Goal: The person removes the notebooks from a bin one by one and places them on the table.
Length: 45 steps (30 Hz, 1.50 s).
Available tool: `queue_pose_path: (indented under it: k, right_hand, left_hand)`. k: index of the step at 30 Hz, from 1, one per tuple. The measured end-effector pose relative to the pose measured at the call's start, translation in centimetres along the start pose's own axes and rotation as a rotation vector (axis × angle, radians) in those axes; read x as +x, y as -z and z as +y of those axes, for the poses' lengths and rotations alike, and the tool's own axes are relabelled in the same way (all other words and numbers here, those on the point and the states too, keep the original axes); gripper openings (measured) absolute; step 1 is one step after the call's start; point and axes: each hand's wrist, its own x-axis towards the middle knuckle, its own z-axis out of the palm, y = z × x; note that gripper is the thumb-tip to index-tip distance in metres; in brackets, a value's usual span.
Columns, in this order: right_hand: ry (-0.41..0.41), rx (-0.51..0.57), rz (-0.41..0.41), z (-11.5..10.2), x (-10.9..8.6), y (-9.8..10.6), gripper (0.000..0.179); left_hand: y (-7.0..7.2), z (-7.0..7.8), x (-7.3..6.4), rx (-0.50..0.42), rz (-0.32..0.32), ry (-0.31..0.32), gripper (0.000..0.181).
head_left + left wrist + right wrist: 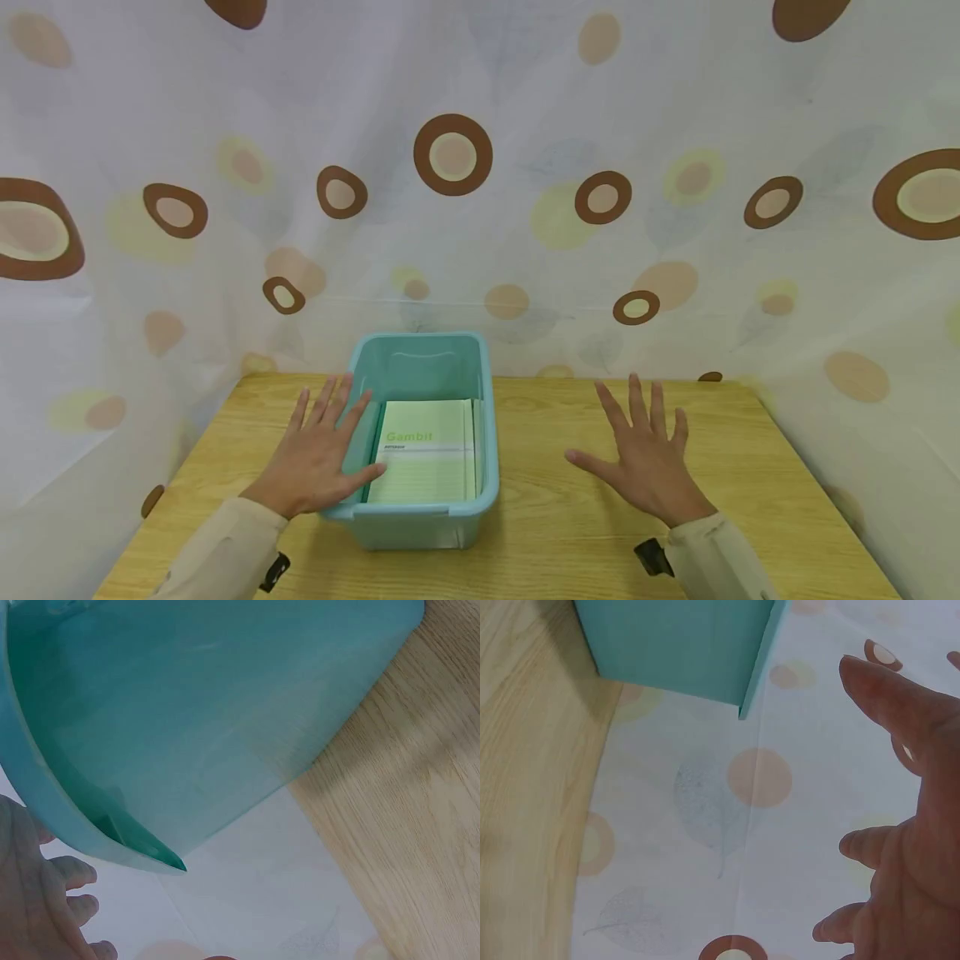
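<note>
A light-blue plastic bin [424,527] stands on the wooden table, left of centre. Inside it lies a pale green notebook [427,467] printed "Gambit", with more edges of books or paper at its right side. My left hand [318,458] is spread above the bin's left side, palm down, fingers straight and holding nothing; the left wrist view has this hand [37,892] beside the bin's rim [45,780]. To the right of the bin, my right hand [645,458] hovers over the table, fingers spread and holding nothing. In the right wrist view its thumb [889,690] points toward the bin's wall [675,645].
The wooden table [547,533] runs back to a white patterned sheet [510,242], which hangs behind it and along both sides. Each beige sleeve has a dark strap piece [652,557] near the wrist.
</note>
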Motion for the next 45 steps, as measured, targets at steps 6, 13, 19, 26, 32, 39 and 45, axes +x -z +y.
queue_pose_path:
  k: [6, 13, 19, 26, 32, 39, 45]
  right_hand:
    - [0.025, 0.013, 0.014, -1.3, 1.3, 0.3, 0.097]
    - [0.080, 0.011, 0.029, -3.3, 3.6, 0.3, 0.097]
    - [0.124, 0.025, 0.004, -5.5, 6.0, -0.1, 0.096]
    - [0.172, 0.010, -0.054, -8.4, 9.0, -0.8, 0.096]
    - [0.214, 0.024, -0.153, -10.5, 11.6, -1.8, 0.092]
    - [0.293, -0.020, -0.305, -12.7, 14.2, -2.9, 0.087]
    - [0.286, -0.008, -0.387, -14.7, 15.5, -3.4, 0.083]
  left_hand:
    - [-0.1, -0.9, 0.2, 0.007, 0.000, 0.014, 0.088]
    - [-0.2, -1.9, 0.2, -0.013, -0.022, 0.017, 0.089]
    - [-0.6, -2.8, 0.3, -0.034, -0.024, 0.030, 0.089]
    - [-0.9, -3.1, 0.8, -0.069, -0.062, 0.060, 0.089]
    - [-1.1, -2.9, 1.3, -0.049, -0.086, 0.061, 0.089]
    - [-1.0, -3.0, 1.6, -0.058, -0.115, 0.045, 0.086]
    - [-1.0, -3.0, 1.5, -0.073, -0.165, 0.056, 0.085]
